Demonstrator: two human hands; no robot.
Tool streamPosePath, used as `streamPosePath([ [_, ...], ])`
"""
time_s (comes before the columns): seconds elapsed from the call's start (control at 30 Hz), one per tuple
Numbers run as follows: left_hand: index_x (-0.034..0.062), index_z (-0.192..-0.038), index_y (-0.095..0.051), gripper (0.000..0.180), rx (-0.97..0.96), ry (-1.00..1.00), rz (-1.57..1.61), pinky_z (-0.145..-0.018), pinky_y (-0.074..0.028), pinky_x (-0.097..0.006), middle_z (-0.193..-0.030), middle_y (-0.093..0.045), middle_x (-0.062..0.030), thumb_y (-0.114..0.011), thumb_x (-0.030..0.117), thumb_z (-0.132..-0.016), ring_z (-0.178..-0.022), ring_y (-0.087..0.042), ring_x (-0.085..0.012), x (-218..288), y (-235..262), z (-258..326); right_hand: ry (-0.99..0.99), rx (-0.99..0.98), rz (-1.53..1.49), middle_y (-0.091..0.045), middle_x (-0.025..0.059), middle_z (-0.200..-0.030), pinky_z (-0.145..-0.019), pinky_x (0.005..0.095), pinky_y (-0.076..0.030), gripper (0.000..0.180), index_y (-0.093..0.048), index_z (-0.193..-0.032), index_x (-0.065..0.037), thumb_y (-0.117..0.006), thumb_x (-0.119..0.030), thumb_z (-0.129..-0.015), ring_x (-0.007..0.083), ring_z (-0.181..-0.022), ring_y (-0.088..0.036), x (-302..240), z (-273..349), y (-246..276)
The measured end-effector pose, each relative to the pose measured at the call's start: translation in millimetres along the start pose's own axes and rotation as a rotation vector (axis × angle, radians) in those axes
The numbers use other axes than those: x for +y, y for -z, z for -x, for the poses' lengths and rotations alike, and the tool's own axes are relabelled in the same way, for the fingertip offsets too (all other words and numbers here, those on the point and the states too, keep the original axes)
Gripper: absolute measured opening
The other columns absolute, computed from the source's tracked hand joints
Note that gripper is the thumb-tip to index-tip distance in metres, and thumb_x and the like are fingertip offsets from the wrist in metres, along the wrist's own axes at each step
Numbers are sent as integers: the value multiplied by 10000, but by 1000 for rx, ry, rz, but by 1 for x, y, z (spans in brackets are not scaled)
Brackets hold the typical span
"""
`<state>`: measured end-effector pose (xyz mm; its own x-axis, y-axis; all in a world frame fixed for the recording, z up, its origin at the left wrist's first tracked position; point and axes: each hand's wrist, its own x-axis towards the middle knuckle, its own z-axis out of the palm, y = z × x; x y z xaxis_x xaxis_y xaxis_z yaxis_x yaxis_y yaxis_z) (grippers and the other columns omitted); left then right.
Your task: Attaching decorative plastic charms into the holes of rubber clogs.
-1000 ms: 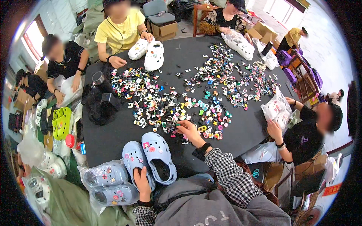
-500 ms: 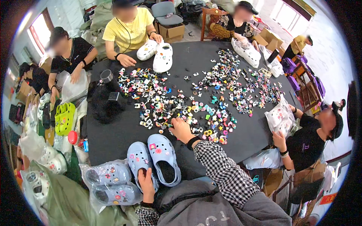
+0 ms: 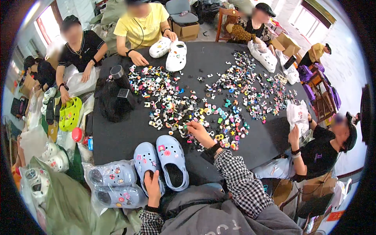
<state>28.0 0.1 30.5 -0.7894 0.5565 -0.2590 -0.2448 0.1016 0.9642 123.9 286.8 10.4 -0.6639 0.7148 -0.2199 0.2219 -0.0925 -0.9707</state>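
Two light-blue clogs stand side by side at the near edge of the black table (image 3: pixel 125 137). My left hand (image 3: pixel 152 188) grips the heel of the left clog (image 3: pixel 144 160); the right clog (image 3: pixel 172 160) stands beside it, with small charms on its toe. My right hand (image 3: pixel 199 133), in a checked sleeve, reaches forward into the spread of small colourful shoe charms (image 3: pixel 176 105). Its fingertips are pinched down among the charms, and I cannot see whether one is held.
Bagged light-blue clogs (image 3: pixel 113 184) lie left of my left hand. A black bag (image 3: pixel 115 100) sits on the table's left, and white clogs (image 3: pixel 169 53) at the far side. Lime-green clogs (image 3: pixel 70 113) lie off the left edge. Several people sit around the table, one at the right holding a plastic bag (image 3: pixel 297 115).
My right hand has shifted slightly within the charm pile. My left hand has stayed on the clog's heel. The view itself has moved a little.
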Motion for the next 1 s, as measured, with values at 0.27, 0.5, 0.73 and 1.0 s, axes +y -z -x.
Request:
streamPosePath([
  [0.27, -1, -848, -469, 178, 2, -50, -100, -640, -347, -247, -771, -429, 18, -597, 116, -890, -710, -380, -84, 11, 3, 2, -142, -13, -349, -596, -1, -887, -662, 213, -437, 238, -562, -1118, -1, -521, -132, -923, 78, -734, -542, 0, 23, 10],
  [0.5, 27, -883, -495, 122, -20, -30, -27, -647, -355, -218, -812, -464, 27, -593, 98, -888, -738, -410, -63, -9, 6, -2, -155, 86, -271, -586, -9, -917, -689, 225, -445, 224, -575, -1111, -40, -511, -153, -929, 80, -815, -551, 11, 32, 21],
  [0.73, -3, -889, -492, 169, -39, -10, 12, -659, -357, -234, -804, -456, 19, -593, 133, -900, -732, -400, -72, -3, 5, 0, -139, 174, -392, -588, 6, -942, -754, 267, -486, 230, -553, -1129, -31, -511, -145, -932, 107, -848, -561, 8, 33, 25],
  [1.0, -9, -931, -506, 147, -72, -26, 27, -667, -366, -238, -822, -472, 19, -581, 115, -907, -742, -410, -75, -2, 5, 1, -116, 155, -371, -582, 8, -935, -745, 256, -488, 207, -553, -1110, -28, -497, -137, -943, 101, -846, -558, 10, 28, 30],
])
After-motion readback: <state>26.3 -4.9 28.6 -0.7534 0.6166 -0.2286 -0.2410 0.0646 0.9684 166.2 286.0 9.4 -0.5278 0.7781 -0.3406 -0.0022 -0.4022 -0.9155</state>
